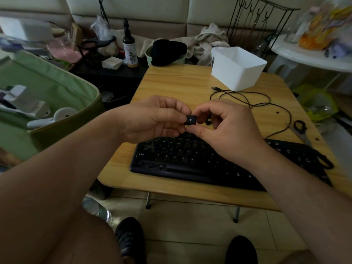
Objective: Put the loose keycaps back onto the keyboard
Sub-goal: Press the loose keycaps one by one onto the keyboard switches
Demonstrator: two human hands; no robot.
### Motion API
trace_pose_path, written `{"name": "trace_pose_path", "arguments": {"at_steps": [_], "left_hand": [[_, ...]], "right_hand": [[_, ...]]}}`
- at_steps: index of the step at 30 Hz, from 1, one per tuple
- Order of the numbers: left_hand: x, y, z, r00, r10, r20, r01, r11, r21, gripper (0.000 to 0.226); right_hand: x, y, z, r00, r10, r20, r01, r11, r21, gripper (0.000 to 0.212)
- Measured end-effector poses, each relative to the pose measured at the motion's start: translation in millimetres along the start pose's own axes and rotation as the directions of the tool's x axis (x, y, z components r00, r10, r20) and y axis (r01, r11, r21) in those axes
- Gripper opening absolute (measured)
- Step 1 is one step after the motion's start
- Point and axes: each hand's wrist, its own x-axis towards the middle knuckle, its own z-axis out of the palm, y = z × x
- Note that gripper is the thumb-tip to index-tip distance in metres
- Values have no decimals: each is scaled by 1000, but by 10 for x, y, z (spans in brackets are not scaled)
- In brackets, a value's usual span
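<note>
A black keyboard [190,161] lies on a small wooden table [171,88], its bottom-left keys off. Above its top row, both hands meet around one small black keycap [191,120] with a white logo. My left hand [152,119] pinches the keycap from the left with thumb and fingertips. My right hand [226,128] pinches it from the right, thumb under it. Small dark pieces [208,121], perhaps more keycaps, show on the table behind my right fingers, mostly hidden.
A white plastic bin [238,67] stands at the table's back right. The keyboard's black cable [266,103] loops across the table. Scissors [301,128] lie at the right edge. A green storage box [47,96] sits left of the table. My feet are below.
</note>
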Motion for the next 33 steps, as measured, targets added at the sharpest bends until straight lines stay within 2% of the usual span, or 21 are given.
{"name": "trace_pose_path", "arguments": {"at_steps": [5, 10, 13, 16, 18, 20, 22, 24, 26, 29, 33], "left_hand": [[-58, 18, -21, 998, -14, -63, 23, 990, 139, 15], [-147, -20, -102, 993, -63, -98, 82, 976, 201, 11], [-207, -57, -151, 987, -113, -118, 136, 967, 216, 17], [-291, -93, -212, 976, -190, -106, 207, 961, 185, 8], [-363, -106, -273, 970, -230, -76, 242, 948, 208, 25], [-434, -102, -337, 970, -219, -103, 239, 931, 276, 33], [-490, -106, -424, 969, -144, -201, 215, 891, 400, 25], [-529, -130, -510, 956, -50, -288, 213, 792, 572, 13], [-553, -178, -572, 952, -50, -301, 248, 704, 666, 16], [-562, -215, -555, 955, -101, -279, 275, 657, 702, 26], [-529, -219, -490, 956, -123, -266, 282, 630, 723, 40]], "right_hand": [[-16, -48, 50, 999, -13, 38, 15, 998, -59, 21], [-31, -118, 156, 998, -37, 58, 42, 996, -83, 18], [-25, -150, 251, 988, -108, 113, 132, 965, -228, 18], [-44, -200, 383, 968, -179, 176, 233, 903, -361, 26], [-58, -246, 438, 964, -186, 189, 244, 900, -361, 26], [-62, -294, 472, 963, -140, 232, 212, 921, -326, 25], [-70, -349, 503, 948, -60, 312, 151, 949, -276, 23], [-90, -394, 551, 918, 0, 397, 111, 960, -256, 21], [-123, -430, 604, 889, 32, 457, 103, 958, -266, 21], [-141, -464, 648, 864, 60, 499, 100, 952, -289, 21], [-130, -480, 661, 879, 94, 467, 48, 957, -285, 18]]}}
